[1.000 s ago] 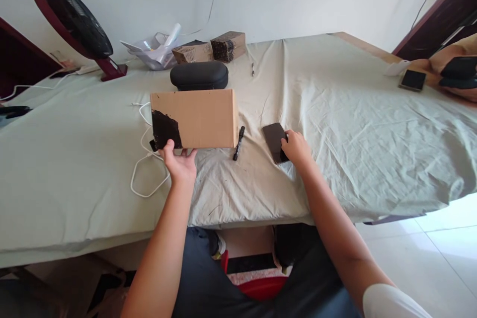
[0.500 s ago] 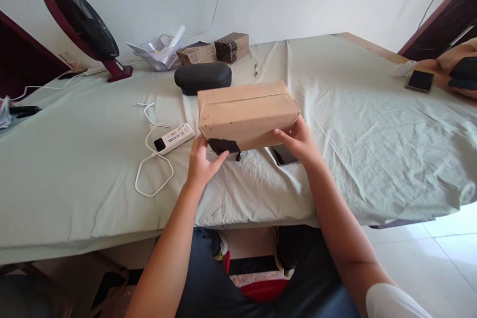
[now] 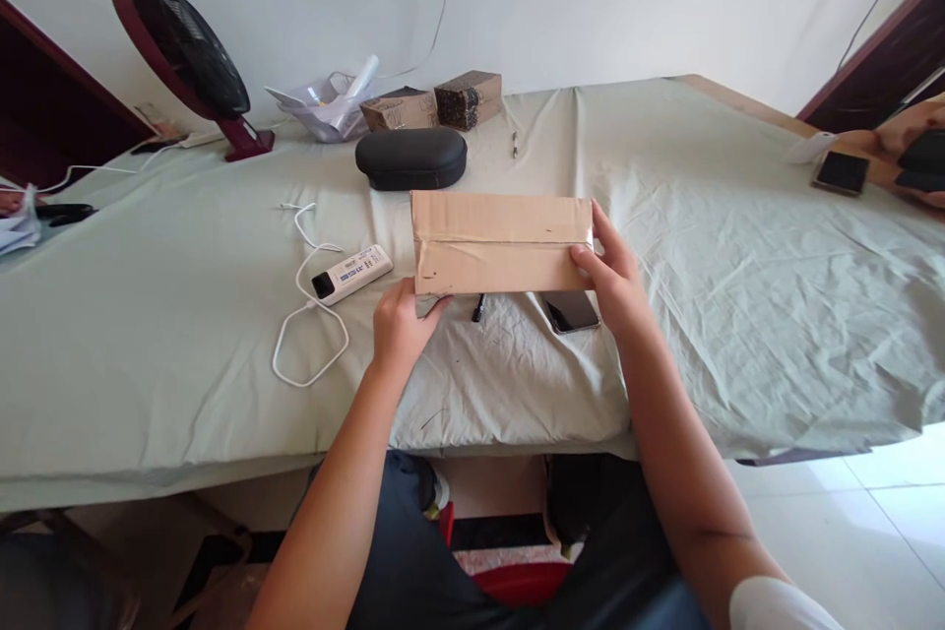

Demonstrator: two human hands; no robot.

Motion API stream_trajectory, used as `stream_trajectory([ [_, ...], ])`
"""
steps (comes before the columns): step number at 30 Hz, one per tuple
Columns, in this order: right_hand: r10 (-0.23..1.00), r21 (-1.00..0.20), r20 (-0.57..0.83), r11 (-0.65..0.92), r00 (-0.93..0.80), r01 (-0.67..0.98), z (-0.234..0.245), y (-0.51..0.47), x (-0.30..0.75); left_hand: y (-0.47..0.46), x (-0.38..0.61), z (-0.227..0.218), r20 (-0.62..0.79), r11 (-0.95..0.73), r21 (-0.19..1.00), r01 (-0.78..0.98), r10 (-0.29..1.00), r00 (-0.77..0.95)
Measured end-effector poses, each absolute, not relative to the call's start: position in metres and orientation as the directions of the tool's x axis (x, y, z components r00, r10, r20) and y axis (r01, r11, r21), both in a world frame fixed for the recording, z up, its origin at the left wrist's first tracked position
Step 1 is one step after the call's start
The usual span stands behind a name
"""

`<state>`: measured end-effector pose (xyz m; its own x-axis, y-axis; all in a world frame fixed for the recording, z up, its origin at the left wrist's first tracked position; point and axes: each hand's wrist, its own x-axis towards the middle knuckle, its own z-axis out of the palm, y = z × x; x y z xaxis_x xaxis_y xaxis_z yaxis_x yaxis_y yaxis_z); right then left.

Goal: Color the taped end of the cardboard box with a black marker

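Note:
A brown cardboard box (image 3: pixel 494 251) is held up over the table by both hands, a seam running along the face toward me. My left hand (image 3: pixel 403 325) grips its lower left corner, thumb along the bottom edge and the other fingers partly hidden. At the right end, my right hand (image 3: pixel 611 266) is closed on the box with its thumb on the seamed face. Below the box lie a phone (image 3: pixel 572 312) and a small black item (image 3: pixel 479 307), both partly covered by it. A white power bank (image 3: pixel 352 274) with a white cable (image 3: pixel 346 340) lies left of my left hand.
Behind the box sits a black zip case (image 3: pixel 411 159). Two smaller cardboard boxes (image 3: pixel 469 100), a plastic basket (image 3: pixel 325 118) and a fan (image 3: pixel 184 54) stand along the wall. Another phone (image 3: pixel 842 172) lies at the far right, near another person's arm.
The box has been tilted so its seamed face turns toward me. My right hand has shifted up along its right end. The view has moved slightly.

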<state>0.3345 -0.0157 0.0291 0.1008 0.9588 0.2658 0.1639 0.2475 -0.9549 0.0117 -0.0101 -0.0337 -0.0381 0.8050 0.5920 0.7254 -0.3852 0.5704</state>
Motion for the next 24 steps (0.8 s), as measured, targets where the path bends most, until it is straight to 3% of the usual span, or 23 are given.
stream_trajectory([
  [4,0.937,-0.929,0.349,0.345,0.006,0.132,0.031,-0.013,0.339,-0.01,0.006,-0.029,0.397,-0.377,0.854,0.359,0.918,0.02],
  [7,0.923,-0.915,0.384,0.386,-0.039,0.114,0.033,-0.015,0.343,-0.011,0.007,-0.032,0.271,-0.28,0.957,0.08,0.957,0.101],
  [11,0.925,-0.924,0.38,0.38,-0.032,0.025,0.034,-0.018,0.343,-0.016,0.016,-0.035,0.254,-0.245,0.964,-0.104,0.964,0.081],
  [15,0.913,-0.913,0.406,0.403,0.048,0.062,0.031,-0.017,0.334,-0.023,0.023,-0.029,0.238,-0.231,0.961,-0.155,0.971,0.03],
  [24,0.942,-0.939,0.336,0.335,-0.007,0.079,0.028,-0.018,0.321,-0.027,0.026,-0.016,0.181,-0.2,0.948,-0.249,0.979,-0.096],
])
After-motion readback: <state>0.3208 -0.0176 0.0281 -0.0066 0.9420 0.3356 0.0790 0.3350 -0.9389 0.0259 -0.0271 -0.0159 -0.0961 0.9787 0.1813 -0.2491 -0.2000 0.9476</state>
